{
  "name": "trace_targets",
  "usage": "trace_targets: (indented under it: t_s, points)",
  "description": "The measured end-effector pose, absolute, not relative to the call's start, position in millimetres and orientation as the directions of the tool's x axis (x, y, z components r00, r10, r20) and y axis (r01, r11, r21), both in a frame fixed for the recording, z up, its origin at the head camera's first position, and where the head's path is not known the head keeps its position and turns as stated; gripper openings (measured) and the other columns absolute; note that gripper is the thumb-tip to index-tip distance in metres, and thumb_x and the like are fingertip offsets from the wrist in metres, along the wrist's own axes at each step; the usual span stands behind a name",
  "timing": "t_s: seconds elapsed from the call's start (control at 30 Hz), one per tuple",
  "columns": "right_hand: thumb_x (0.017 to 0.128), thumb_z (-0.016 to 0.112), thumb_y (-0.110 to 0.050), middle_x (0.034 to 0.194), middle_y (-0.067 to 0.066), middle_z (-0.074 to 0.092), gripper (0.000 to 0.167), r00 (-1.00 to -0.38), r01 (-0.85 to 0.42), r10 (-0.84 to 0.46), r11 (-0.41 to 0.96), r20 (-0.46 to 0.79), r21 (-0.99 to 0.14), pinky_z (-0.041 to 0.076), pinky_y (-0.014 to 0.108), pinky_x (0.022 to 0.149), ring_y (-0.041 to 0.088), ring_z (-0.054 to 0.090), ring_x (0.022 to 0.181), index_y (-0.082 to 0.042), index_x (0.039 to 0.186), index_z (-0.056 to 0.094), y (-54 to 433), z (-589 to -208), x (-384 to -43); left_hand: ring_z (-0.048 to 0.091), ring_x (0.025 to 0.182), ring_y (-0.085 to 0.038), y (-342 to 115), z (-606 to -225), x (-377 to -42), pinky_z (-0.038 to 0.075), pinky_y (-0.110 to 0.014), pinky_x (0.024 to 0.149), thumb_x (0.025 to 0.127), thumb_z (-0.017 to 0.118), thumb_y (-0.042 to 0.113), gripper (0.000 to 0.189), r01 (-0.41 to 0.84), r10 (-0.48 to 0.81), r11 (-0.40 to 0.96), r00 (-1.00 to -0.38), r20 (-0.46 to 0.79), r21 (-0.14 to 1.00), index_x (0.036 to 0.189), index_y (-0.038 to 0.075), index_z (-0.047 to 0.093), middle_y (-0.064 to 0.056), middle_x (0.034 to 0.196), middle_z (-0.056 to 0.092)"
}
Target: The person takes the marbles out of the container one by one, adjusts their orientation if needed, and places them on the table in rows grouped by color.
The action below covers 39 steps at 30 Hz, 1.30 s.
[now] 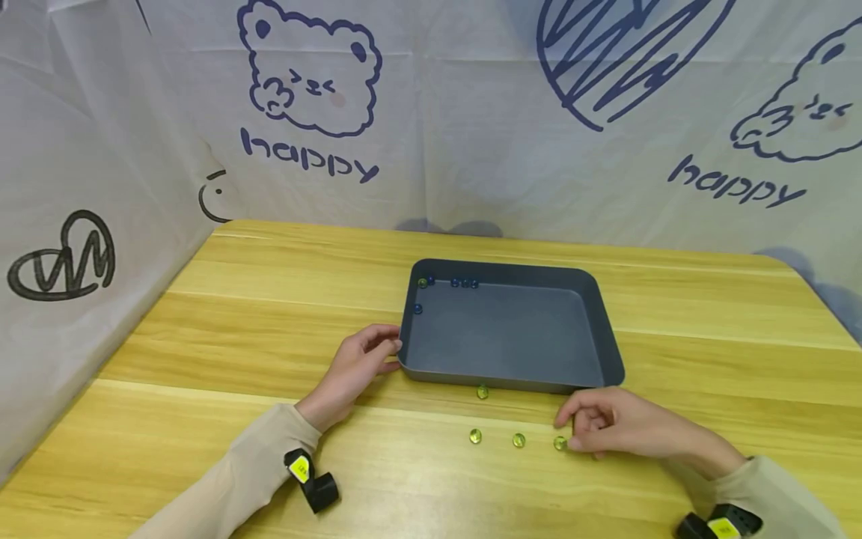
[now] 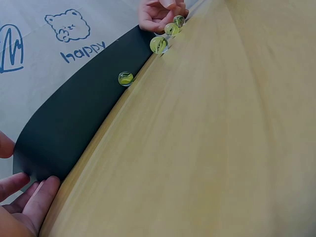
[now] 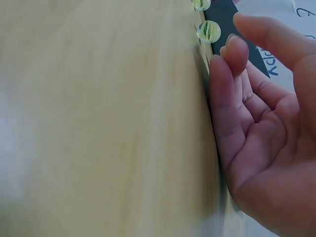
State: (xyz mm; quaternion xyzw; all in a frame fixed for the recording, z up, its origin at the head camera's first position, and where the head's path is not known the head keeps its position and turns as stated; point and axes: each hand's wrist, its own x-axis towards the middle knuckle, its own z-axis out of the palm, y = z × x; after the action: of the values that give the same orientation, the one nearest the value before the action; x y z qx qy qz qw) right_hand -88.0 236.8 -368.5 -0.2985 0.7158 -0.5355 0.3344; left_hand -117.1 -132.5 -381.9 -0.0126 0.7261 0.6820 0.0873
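A dark grey rectangular tray (image 1: pixel 505 378) sits on the table. My left hand (image 1: pixel 353 370) is at its front left corner, fingertips touching the outside of the wall (image 2: pixel 74 113). Three clear marbles with yellow-green swirls, among them a left one (image 1: pixel 475 436) and a middle one (image 1: pixel 518 440), lie in a row before the tray. A fourth swirled marble (image 1: pixel 483 391) is close against the tray's front wall. My right hand (image 1: pixel 622 423) is low over the table, its thumb and forefinger apart around the row's rightmost marble (image 1: pixel 560 443), thumb tip right at it.
Inside the tray, along its back and left walls, lie several dark blue marbles (image 1: pixel 465 284) and one yellow-green marble (image 1: pixel 422 283). A white cloth (image 1: pixel 458 150) with drawn bears hangs behind the wooden table (image 1: pixel 289 277) and along its left side.
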Motion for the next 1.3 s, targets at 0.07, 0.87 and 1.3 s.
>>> trace_targets:
  t_s: [0.07,0.87,1.3]
  points:
    - [0.094,0.057,-0.001,0.077,-0.001,0.06,0.022,-0.603,-0.063,-0.783,0.238,-0.153,-0.969,0.052,0.026,0.057,0.022,0.05,0.058,0.009,0.114,0.058,238,-367,-87,0.055,0.113,-0.03,-133,-382,-117,0.055,-0.034,0.089,0.097,0.048,0.006,0.035,-0.139,0.101,0.069,-0.984,-0.145,0.988,0.129,-0.008,0.053,-0.023,0.125,0.053]
    - [0.099,0.045,0.003,0.075,0.009,0.058,0.026,-0.61,-0.12,-0.787,0.211,-0.096,-0.97,0.055,0.037,0.06,0.027,0.054,0.063,0.001,0.12,0.06,246,-312,-97,0.054,0.114,-0.031,-134,-378,-117,0.055,-0.034,0.089,0.096,0.048,0.005,0.036,-0.151,0.111,0.06,-0.981,-0.157,0.987,0.129,-0.008,0.052,-0.023,0.126,0.052]
    - [0.099,0.055,-0.018,0.075,0.015,0.058,0.03,-0.767,-0.166,-0.625,0.412,-0.145,-0.896,0.053,0.036,0.067,0.03,0.055,0.066,0.004,0.119,0.06,195,-280,-127,0.056,0.111,-0.029,-134,-378,-117,0.054,-0.034,0.09,0.096,0.049,0.006,0.035,-0.157,0.103,0.065,-0.981,-0.163,0.985,0.128,-0.008,0.054,-0.022,0.125,0.054]
